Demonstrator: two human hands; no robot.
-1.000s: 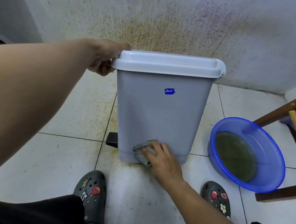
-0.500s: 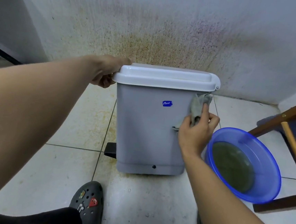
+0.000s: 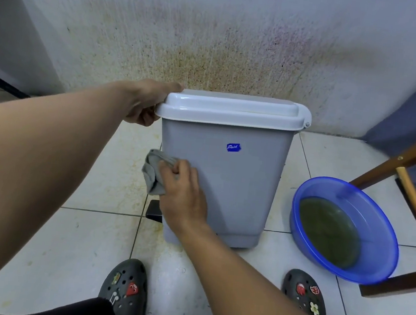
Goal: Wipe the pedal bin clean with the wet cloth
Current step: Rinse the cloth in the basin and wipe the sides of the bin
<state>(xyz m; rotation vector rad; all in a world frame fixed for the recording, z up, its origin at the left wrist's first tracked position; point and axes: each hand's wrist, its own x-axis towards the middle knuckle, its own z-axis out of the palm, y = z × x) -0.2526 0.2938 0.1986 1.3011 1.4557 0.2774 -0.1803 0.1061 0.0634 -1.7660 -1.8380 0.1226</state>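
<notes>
A grey pedal bin [image 3: 237,185] with a white lid [image 3: 232,109] stands upright on the tiled floor against a stained wall. A blue sticker [image 3: 233,147] marks its front. Its black pedal [image 3: 153,214] sticks out at the lower left. My left hand [image 3: 151,101] grips the lid's left end. My right hand [image 3: 183,195] presses a crumpled grey cloth [image 3: 153,172] against the bin's left front edge, about halfway up.
A blue basin [image 3: 378,224] of murky green water sits on the floor right of the bin. Wooden chair legs [image 3: 412,192] stand at the far right. My two dark clogs [image 3: 125,291] are on the tiles below the bin.
My right hand with the cloth went from the bin's bottom front to its upper right corner, then across to the left front edge. My left hand stayed on the lid.
</notes>
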